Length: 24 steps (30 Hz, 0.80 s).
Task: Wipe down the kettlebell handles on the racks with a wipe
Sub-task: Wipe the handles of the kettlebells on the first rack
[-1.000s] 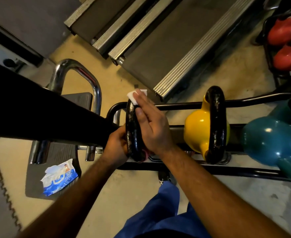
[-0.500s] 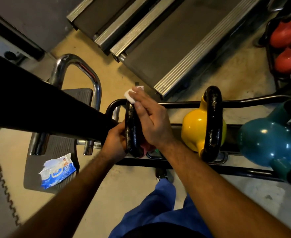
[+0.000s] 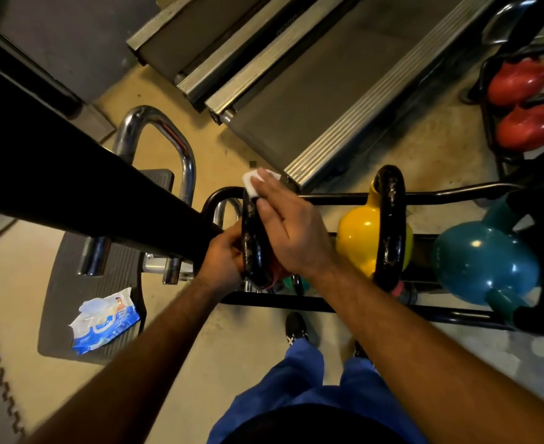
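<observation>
A white wipe [image 3: 253, 184] lies folded over the far end of a scuffed black kettlebell handle [image 3: 253, 245].

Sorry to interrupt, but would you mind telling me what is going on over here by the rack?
A person is wiping down kettlebell handles. The right hand presses a white wipe against the far end of a black kettlebell handle, while the left hand steadies that handle from its left side. The yellow kettlebell and teal kettlebell sit further right on the black rack, neither touched by a hand. A blue pack of wipes lies on a dark mat to the left.
</observation>
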Each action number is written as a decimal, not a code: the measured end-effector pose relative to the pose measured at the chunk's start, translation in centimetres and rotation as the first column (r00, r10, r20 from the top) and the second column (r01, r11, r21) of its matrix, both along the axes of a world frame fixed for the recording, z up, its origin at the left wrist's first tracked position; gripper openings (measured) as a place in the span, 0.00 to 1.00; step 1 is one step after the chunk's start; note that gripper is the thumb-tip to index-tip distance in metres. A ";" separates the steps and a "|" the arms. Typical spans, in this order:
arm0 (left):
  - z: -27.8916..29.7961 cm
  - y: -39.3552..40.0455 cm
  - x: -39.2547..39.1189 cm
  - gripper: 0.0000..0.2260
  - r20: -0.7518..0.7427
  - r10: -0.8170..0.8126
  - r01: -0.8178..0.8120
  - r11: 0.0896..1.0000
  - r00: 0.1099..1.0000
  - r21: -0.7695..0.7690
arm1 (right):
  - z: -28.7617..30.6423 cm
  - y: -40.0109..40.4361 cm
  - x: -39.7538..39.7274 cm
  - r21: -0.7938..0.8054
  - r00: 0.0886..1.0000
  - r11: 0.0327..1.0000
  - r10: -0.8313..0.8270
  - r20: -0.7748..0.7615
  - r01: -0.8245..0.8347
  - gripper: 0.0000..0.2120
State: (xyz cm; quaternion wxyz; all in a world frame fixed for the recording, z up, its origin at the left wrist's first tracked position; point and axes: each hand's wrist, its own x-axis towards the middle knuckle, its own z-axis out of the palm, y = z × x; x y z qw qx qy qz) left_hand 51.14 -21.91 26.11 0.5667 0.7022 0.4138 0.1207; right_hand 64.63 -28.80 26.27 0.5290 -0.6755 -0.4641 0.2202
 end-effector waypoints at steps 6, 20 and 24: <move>0.2 0.0 0.4 0.11 -0.014 -0.009 0.009 0.999 1.000 0.037 | 0.5 0.0 0.5 -0.028 0.998 0.999 0.039 0.053 -0.037 0.21; 0.6 0.2 0.2 0.13 -0.001 0.094 -0.091 0.968 0.996 -0.232 | 1.8 -2.7 -0.9 -0.085 0.962 0.982 0.184 0.204 -0.169 0.21; 0.5 0.6 0.2 0.13 -0.049 -0.007 -0.001 0.987 0.999 -0.162 | 2.8 -2.2 -0.6 -0.111 0.980 0.989 0.112 0.164 -0.095 0.19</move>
